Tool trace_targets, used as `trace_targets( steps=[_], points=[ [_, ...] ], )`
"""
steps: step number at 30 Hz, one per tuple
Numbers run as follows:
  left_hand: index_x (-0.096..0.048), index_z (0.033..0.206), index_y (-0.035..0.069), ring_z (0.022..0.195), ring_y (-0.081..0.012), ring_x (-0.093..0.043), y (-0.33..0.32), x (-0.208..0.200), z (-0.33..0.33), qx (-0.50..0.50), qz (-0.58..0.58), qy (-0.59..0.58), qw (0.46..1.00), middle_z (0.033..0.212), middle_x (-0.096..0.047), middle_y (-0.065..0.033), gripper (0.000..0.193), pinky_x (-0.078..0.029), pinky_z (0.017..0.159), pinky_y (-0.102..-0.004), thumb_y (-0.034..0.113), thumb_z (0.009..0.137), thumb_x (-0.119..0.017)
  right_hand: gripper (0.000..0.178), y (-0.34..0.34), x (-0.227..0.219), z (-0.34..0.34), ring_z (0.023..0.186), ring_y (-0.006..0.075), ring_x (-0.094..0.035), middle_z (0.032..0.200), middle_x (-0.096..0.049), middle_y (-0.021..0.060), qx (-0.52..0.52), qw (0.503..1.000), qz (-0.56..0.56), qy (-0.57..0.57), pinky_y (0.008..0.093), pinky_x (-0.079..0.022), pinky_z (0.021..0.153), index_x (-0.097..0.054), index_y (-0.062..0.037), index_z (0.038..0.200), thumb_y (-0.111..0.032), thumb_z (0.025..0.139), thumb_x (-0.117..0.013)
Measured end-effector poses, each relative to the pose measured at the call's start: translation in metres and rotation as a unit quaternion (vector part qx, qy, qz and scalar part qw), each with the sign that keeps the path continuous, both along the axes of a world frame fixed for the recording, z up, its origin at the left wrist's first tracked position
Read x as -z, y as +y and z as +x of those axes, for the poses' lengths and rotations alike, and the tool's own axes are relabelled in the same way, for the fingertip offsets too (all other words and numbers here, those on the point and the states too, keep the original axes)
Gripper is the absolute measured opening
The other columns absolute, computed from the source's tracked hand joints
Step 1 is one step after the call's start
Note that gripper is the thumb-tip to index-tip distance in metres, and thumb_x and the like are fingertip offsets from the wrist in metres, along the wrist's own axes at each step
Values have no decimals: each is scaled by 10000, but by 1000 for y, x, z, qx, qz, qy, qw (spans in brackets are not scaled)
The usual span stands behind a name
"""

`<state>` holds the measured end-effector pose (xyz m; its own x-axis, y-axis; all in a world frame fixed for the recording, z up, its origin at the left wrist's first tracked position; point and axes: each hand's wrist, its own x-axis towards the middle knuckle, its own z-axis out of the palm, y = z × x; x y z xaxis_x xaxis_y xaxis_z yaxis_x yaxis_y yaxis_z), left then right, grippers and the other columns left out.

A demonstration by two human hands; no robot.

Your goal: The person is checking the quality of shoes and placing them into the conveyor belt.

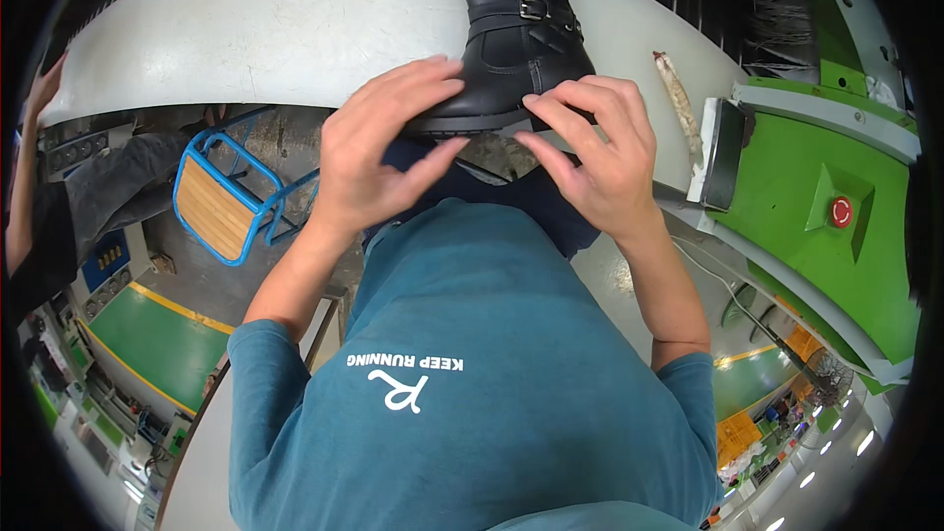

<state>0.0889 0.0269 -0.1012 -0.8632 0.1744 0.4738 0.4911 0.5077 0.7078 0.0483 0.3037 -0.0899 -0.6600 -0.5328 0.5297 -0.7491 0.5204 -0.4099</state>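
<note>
A black ankle-strapped boot (516, 49) with a quilted shaft and metal buckles lies at the near edge of a white work surface (265, 29). Its shaft points away from me, toe to the left and heel to the right. My left hand (383, 133) is around the toe, fingers over the upper and thumb by the sole's near edge; its fingertips are slightly blurred. At the heel end, my right hand (600, 138) has its index fingertip on the boot and its thumb near the sole. A pale patch shows between those two fingers; I cannot make it out.
Right of the boot lies a worn, pale wrapped stick (678, 103). Beyond it stands a green machine (816, 197) with a red push button (840, 211). A blue-framed stool (221, 202) is below left. Another person's arm (34, 128) shows at far left.
</note>
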Motion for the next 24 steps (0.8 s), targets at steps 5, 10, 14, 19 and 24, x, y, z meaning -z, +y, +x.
trace_targets(
  steps=[5,10,14,19,24],
  points=[
    [-805,1225,19,1299,-361,-776,36,-11,-11,0,-78,22,997,1349,-816,-173,550,-627,1076,-425,143,740,-1032,430,2,-3,-14,996,290,-659,1063,-695,40,-26,1000,-2,-13,415,-535,818,-768,-99,1081,-65,694,-953],
    [-832,1105,10,1191,-357,-823,40,3,-18,-34,-47,63,996,1227,-853,-168,454,-672,992,-409,128,719,-1041,413,4,-11,-38,984,295,-648,1017,-673,34,-67,986,-7,-152,439,-528,851,-719,-100,1003,-81,653,-938],
    [-835,1096,6,1172,-361,-830,42,4,-20,-42,-37,66,996,1188,-859,-182,448,-681,986,-410,118,714,-1042,975,5,-1,-59,1334,351,-609,1440,-600,120,-6,966,-71,-248,460,-542,1139,-637,-171,1443,-232,550,-1023],
    [-838,1068,38,1132,-333,-842,45,3,-16,-39,-60,114,991,1175,-864,-157,402,-674,932,-387,164,738,-1030,1446,11,28,-49,1622,401,-384,1761,-320,213,-9,955,-141,-261,510,-413,1318,-279,-167,1758,-300,552,-1066],
    [-833,1034,55,1106,-311,-850,36,7,-15,3,-57,172,983,1158,-873,-128,365,-656,905,-366,193,751,-1017,1407,13,17,-33,1551,358,-515,1686,-487,247,-70,655,-495,-566,493,-397,1312,-52,-106,1814,-156,777,-1001]
  ],
)
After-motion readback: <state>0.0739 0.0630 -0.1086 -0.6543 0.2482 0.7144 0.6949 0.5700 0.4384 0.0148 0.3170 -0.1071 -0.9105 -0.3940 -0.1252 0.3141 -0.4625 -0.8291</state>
